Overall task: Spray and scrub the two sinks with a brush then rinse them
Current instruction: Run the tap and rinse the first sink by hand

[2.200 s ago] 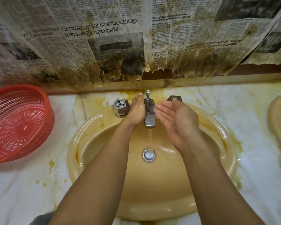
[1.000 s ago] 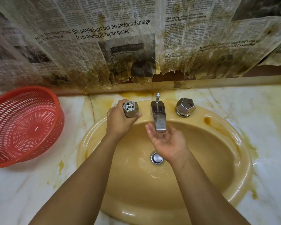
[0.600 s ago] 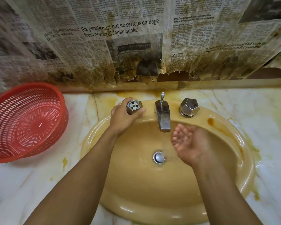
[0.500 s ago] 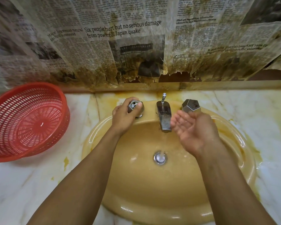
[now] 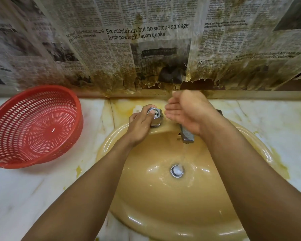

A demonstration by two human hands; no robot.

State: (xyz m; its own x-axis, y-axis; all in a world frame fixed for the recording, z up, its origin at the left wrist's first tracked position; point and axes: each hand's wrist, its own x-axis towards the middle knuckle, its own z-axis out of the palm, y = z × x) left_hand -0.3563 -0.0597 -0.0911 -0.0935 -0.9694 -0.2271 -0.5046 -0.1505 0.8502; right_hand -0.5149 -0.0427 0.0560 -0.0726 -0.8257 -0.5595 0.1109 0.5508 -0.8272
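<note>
A yellow oval sink [image 5: 156,204] is set in a stained marble counter. Water runs from the chrome spout [image 5: 187,135] down towards the drain [image 5: 176,170]. My left hand [image 5: 141,125] grips the left tap knob [image 5: 155,117], thumb and fingers curled round it. My right hand [image 5: 184,111] is cupped, fingers straight and together, raised above the spout's base near the back of the basin. It hides most of the right knob [image 5: 219,112]. No brush or spray bottle is in view.
A red perforated plastic basket [image 5: 33,126] sits on the counter [image 5: 28,192] to the left of the sink. Stained, torn newspaper [image 5: 146,49] covers the wall behind. Yellow stains mark the marble around the basin.
My right hand has lifted from beside the spout up and back over the spout's base. My left hand stays on the left knob. Water still runs.
</note>
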